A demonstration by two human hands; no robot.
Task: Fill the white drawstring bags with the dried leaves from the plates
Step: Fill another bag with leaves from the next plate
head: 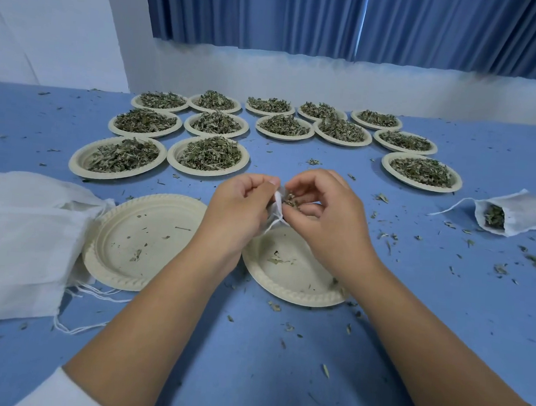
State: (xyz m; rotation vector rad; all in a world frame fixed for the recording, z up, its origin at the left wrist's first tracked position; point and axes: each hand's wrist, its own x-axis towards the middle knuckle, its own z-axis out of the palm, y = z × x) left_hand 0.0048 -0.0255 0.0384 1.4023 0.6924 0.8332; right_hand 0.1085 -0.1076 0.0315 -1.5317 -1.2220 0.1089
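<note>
Far to the left of the plate under the hands (290, 277) lies a pile of empty white bags (20, 233), flat and unfilled, their strings trailing on the blue table (249, 360), so plenty of bagging is left. Just left of that plate, almost touching it, sits a second empty plate (137, 241) with only crumbs on it. Above that plate's far rim the left hand (244, 201) pinches the edge of a small bag (278, 208), fingers curled tightly on the cloth. The right hand (323, 213) meets it from the other side, fingers curled closely over a pinch of dried leaves (289, 200) at the bag's mouth. How full this bag is cannot be told, as the hands hide most of it. Beyond that plate, farther from the person, thirteen heaped plates (207, 171) stand in three rows, seemingly untouched. Well to the right of it a filled bag (513, 216) lies on its side, its mouth open with leaves showing and its string loose. By my reckoning two plates are emptied, one bag is filled, another is nearly so, and most of the job remains
</note>
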